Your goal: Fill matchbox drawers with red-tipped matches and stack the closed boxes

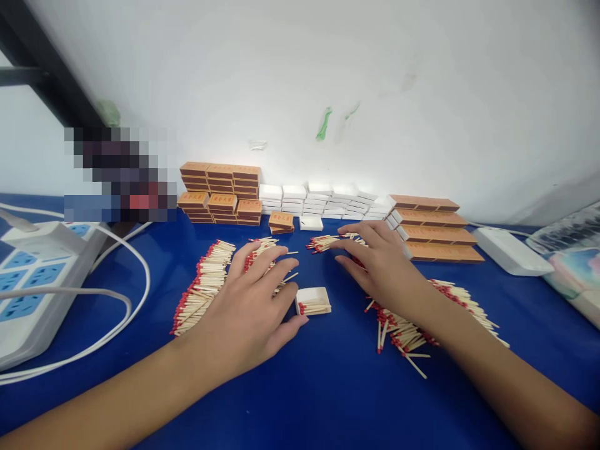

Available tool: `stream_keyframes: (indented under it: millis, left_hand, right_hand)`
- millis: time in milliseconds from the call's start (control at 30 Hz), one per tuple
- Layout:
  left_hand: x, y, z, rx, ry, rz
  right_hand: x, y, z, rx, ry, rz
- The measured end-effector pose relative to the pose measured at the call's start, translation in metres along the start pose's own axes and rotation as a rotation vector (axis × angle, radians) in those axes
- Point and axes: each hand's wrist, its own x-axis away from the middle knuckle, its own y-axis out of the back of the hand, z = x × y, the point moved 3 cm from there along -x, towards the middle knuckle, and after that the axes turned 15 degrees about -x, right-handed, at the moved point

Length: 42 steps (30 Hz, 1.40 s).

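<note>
My left hand (255, 300) is over matches on the left, its fingers spread and curved, with no object seen in its grasp. A white matchbox tray (313, 294) lies just right of its fingertips, holding several red-tipped matches (315, 309). Beside and partly under this hand is a long heap of matches (209, 278). My right hand (377, 259) reaches over another group of matches (322, 244), fingers apart; its palm hides part of them. Below its wrist, more matches (407, 331) lie scattered.
Brown matchboxes (220, 181) are stacked at the back left, and more brown matchboxes (431, 235) at the back right. White trays (319, 203) stand piled between them. A power strip (47, 319) with white cables is left; a white adapter (510, 251) is right.
</note>
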Motion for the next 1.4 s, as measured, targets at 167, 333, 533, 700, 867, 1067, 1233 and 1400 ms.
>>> stream_keyframes:
  millis: [167,333,533,700,867,1067,1233,1400]
  left_hand:
    - [0.000,0.001,-0.001,-0.012,-0.009,0.006]
    - [0.000,0.000,0.000,-0.028,-0.014,0.003]
    - [0.000,0.000,0.000,-0.029,-0.015,0.006]
    - [0.000,-0.002,0.001,-0.032,-0.016,0.015]
    - [0.000,-0.001,0.000,-0.030,-0.018,0.012]
    - [0.000,0.000,0.000,-0.043,-0.022,0.016]
    - [0.000,-0.001,0.000,-0.047,-0.023,0.014]
    - [0.000,0.000,0.000,-0.045,-0.027,0.014]
  right_hand:
    - [-0.001,-0.008,-0.002,0.045,0.025,0.038]
    - [-0.004,-0.010,-0.002,0.049,0.013,0.051]
    - [-0.005,-0.006,-0.003,-0.022,0.011,0.044]
    - [-0.004,-0.004,-0.002,-0.065,-0.005,0.051]
    - [-0.001,-0.004,-0.006,-0.108,-0.019,0.036]
    - [0.001,0.000,-0.004,-0.166,-0.014,0.061]
    - [0.001,0.000,-0.001,-0.147,0.027,0.053]
    - [0.002,-0.002,-0.003,-0.148,0.016,0.072]
